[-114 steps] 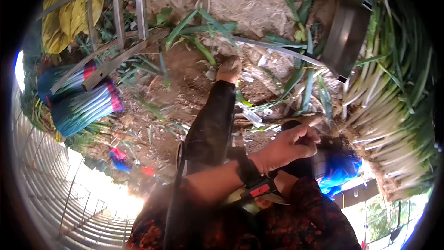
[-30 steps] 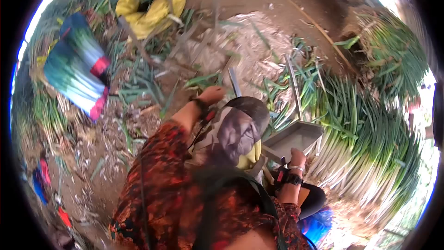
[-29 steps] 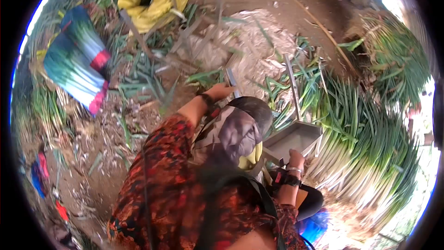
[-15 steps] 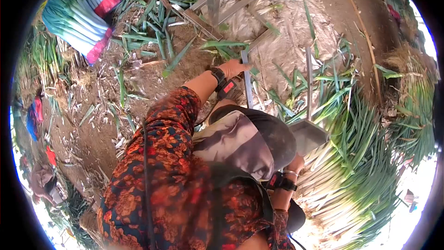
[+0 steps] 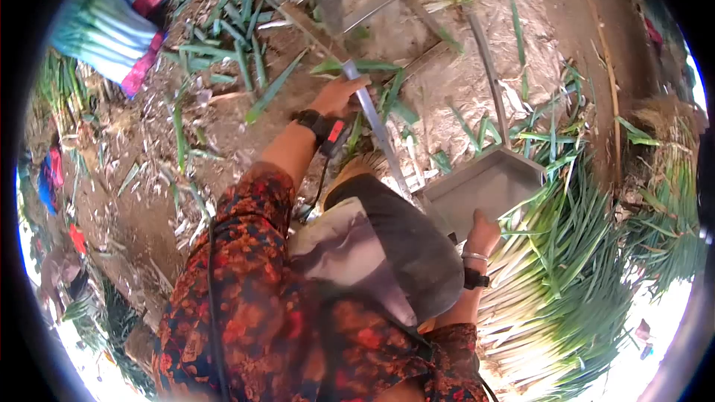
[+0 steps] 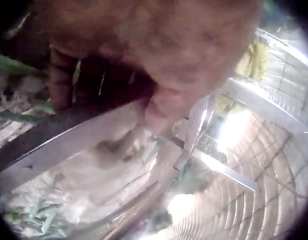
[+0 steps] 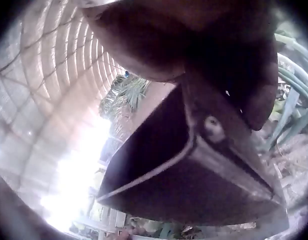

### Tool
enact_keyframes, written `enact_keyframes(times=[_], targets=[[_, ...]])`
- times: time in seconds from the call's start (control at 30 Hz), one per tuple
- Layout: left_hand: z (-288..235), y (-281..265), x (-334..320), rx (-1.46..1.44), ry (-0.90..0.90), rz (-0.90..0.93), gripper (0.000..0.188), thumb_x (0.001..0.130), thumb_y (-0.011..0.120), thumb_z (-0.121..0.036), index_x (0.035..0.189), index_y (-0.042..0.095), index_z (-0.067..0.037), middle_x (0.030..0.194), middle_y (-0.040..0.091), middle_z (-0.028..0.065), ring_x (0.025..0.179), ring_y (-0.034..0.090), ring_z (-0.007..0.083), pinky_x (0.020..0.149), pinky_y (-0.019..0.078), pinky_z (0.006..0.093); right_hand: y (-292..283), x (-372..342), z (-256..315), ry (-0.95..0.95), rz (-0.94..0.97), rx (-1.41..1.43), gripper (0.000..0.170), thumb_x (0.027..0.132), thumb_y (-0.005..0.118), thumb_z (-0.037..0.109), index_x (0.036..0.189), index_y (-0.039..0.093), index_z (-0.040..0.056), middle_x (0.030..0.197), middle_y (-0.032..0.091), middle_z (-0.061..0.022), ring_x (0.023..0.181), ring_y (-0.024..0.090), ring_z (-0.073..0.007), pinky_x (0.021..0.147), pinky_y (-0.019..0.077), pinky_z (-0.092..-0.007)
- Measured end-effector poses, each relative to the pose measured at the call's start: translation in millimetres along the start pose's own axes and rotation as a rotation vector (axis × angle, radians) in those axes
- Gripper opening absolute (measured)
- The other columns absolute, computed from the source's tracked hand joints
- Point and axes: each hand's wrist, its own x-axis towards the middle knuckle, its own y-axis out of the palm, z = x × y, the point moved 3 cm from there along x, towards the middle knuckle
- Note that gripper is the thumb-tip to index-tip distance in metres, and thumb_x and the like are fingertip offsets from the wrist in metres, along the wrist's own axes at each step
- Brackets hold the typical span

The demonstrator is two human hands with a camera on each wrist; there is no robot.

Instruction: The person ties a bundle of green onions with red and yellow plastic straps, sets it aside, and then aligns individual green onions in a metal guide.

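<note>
My left hand [image 5: 339, 95] grips the upper end of a flat metal bar [image 5: 381, 138], its fingers curled over the bar's edge. In the left wrist view the thumb lies against the face of the metal bar [image 6: 69, 145]. That bar slants down toward a shallow metal tray [image 5: 488, 182], and a second metal bar [image 5: 488, 74] rises from the tray's far side. My right hand [image 5: 482, 234] holds the tray's near edge. The right wrist view shows the tray's folded corner [image 7: 194, 142] close up, just below the dim right hand [image 7: 194, 40].
Loose green onions [image 5: 551, 283] lie in a deep pile at the right. Tied onion bundles [image 5: 112, 37] with red bands are at the upper left. A metal frame [image 5: 387, 0] stands ahead on a pale sheet [image 5: 484, 37]. Cut leaves litter the soil. My bare foot [image 5: 361, 167] is near the bar.
Earlier the left hand was raised near the knee, away from the bar; it has since reached the bar's end and gripped it. The tray now lies lower in view, and the head view has shifted.
</note>
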Motion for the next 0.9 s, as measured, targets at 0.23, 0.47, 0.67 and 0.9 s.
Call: enact_keyframes(times=[0.23, 0.47, 0.67, 0.9], targets=[[-7, 12, -3, -0.025, 0.087, -0.133, 0.034, 0.094, 0.054, -0.034, 0.11, 0.057, -0.004, 0.096, 0.062, 0.0072, 0.087, 0.063, 0.0205, 0.076, 0.0535, 0.0339, -8, 63, 24, -0.479, 0.01, -0.661, 0.026, 0.078, 0.063, 0.021, 0.091, 0.067, -0.0005, 0.083, 0.066, -0.0229, 0.065, 0.06, -0.0371, 0.06, 0.046, -0.0439], [-13, 23, -29, 0.249, 0.065, -0.219, 0.035, 0.091, 0.06, -0.035, 0.073, 0.056, -0.005, 0.06, 0.053, 0.0021, 0.052, 0.05, 0.0106, 0.045, 0.0376, 0.0269, -49, 74, 129, -0.216, 0.023, 0.12, 0.022, 0.081, 0.062, 0.018, 0.092, 0.063, -0.0012, 0.083, 0.066, -0.0205, 0.067, 0.063, -0.0356, 0.059, 0.0488, -0.0398], [-46, 62, -29, 0.808, 0.702, -0.265, 0.022, 0.086, 0.064, -0.021, 0.083, 0.061, 0.001, 0.067, 0.059, 0.0122, 0.062, 0.058, 0.0191, 0.057, 0.0447, 0.0327, -31, 42, 218, -0.333, 0.063, 0.596, 0.051, 0.077, 0.064, 0.018, 0.119, 0.05, -0.0056, 0.099, 0.065, -0.0206, 0.08, 0.065, -0.0304, 0.071, 0.0511, -0.0356], [-130, 49, 85, 1.914, 1.126, -0.883, 0.034, 0.081, 0.062, -0.036, 0.092, 0.067, -0.004, 0.091, 0.067, 0.0173, 0.085, 0.064, 0.0337, 0.075, 0.0513, 0.0429, -16, 41, 203, -0.198, 0.058, 0.578, 0.07, 0.076, 0.062, 0.019, 0.139, 0.036, 0.0018, 0.095, 0.066, -0.0241, 0.075, 0.067, -0.0298, 0.065, 0.0529, -0.0373]])
